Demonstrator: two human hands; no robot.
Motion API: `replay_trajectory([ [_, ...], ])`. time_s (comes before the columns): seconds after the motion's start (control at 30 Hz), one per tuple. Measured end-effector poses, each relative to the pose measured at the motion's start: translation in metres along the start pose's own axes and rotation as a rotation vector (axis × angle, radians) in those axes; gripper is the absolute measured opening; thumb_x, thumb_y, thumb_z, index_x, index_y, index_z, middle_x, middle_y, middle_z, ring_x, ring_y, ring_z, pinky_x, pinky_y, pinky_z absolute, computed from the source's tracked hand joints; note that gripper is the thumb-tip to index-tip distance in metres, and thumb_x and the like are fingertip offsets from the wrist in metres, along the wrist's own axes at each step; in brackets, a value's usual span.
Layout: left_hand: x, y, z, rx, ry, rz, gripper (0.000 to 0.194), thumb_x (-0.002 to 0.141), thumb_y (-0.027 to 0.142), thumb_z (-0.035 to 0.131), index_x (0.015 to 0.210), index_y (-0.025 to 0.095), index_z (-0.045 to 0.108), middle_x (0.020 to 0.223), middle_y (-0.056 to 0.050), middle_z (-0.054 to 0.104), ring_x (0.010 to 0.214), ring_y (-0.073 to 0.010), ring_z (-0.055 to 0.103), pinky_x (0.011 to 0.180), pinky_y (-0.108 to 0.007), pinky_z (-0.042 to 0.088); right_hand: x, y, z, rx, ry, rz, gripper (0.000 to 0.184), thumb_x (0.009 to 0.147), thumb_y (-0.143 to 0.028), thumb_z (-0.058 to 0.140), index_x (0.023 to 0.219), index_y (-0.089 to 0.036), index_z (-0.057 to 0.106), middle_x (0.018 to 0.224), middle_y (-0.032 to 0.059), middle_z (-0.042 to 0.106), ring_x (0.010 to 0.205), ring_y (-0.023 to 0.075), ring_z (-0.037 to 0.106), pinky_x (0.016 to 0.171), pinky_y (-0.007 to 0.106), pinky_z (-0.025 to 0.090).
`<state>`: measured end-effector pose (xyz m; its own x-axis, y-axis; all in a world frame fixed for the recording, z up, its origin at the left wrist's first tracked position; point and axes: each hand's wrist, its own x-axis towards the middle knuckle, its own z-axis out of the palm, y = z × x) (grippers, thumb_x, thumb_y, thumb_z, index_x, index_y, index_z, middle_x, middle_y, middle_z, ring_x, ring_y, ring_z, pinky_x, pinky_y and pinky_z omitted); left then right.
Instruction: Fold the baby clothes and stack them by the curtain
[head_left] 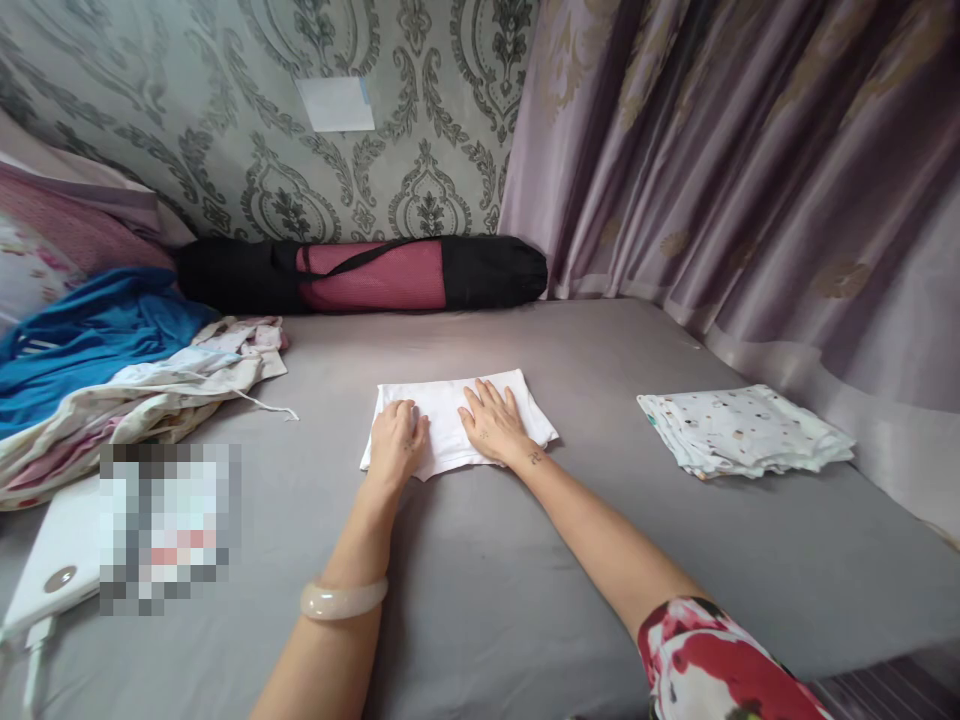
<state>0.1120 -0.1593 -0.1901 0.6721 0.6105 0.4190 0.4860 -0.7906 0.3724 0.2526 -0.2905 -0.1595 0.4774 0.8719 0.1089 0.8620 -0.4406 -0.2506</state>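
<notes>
A folded white cloth [442, 410], perhaps a garment, lies flat on the grey bed sheet [510, 560] in front of me. My left hand [400, 438] rests on its left end with the fingers curled slightly over the fabric. Flat on the right half of the cloth lies my right hand [495, 418], its fingers spread. Neither hand grips anything that I can see. Farther right sits a stack of folded white cloths [750, 430] with a small dotted print.
A heap of clothes, with a blue garment [105, 340] on top, lies at the left. Below it is a white device [67, 550] with a cable, beside a blurred patch. A black and pink long bag [375, 275] lies along the wall. Purple curtains [720, 150] hang at the right.
</notes>
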Motion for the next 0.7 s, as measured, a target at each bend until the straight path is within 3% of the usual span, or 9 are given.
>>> replay_trajectory([
  [0.17, -0.004, 0.01, -0.003, 0.025, -0.071, -0.082, 0.039, 0.091, 0.039, 0.048, 0.122, 0.017, 0.053, 0.137, -0.017, 0.053, 0.131, -0.0315, 0.045, 0.108, -0.052, 0.034, 0.0, 0.014, -0.016, 0.059, -0.098, -0.026, 0.055, 0.101, -0.039, 0.023, 0.149, -0.014, 0.035, 0.158, 0.0126, 0.026, 0.147, 0.0228, 0.018, 0.119, 0.045, 0.01],
  [0.37, -0.006, 0.021, -0.008, 0.056, -0.208, -0.14, 0.047, 0.093, 0.044, 0.044, 0.131, 0.016, 0.051, 0.148, -0.018, 0.043, 0.142, -0.0331, 0.03, 0.114, -0.056, 0.022, -0.002, 0.045, -0.027, -0.077, -0.041, 0.091, 0.06, 0.1, -0.041, 0.023, 0.15, -0.008, 0.032, 0.159, 0.0143, 0.023, 0.148, 0.0248, 0.014, 0.119, 0.046, 0.007],
  [0.5, -0.005, 0.021, -0.009, 0.052, -0.232, -0.153, 0.049, 0.093, 0.045, 0.044, 0.132, 0.017, 0.05, 0.149, -0.018, 0.041, 0.143, -0.0331, 0.028, 0.114, -0.055, 0.02, 0.0, 0.053, -0.021, -0.044, -0.104, 0.13, 0.065, 0.1, -0.046, 0.019, 0.151, -0.006, 0.027, 0.16, 0.0121, 0.021, 0.148, 0.0234, 0.012, 0.119, 0.044, 0.012],
  [0.7, -0.001, 0.019, -0.014, 0.068, -0.172, -0.153, 0.044, 0.09, 0.041, 0.048, 0.124, 0.014, 0.055, 0.143, -0.021, 0.046, 0.137, -0.0333, 0.037, 0.112, -0.05, 0.029, -0.001, 0.053, -0.017, -0.005, 0.001, 0.119, 0.059, 0.1, -0.041, 0.026, 0.148, -0.007, 0.035, 0.157, 0.0141, 0.03, 0.146, 0.0234, 0.018, 0.118, 0.038, 0.016],
])
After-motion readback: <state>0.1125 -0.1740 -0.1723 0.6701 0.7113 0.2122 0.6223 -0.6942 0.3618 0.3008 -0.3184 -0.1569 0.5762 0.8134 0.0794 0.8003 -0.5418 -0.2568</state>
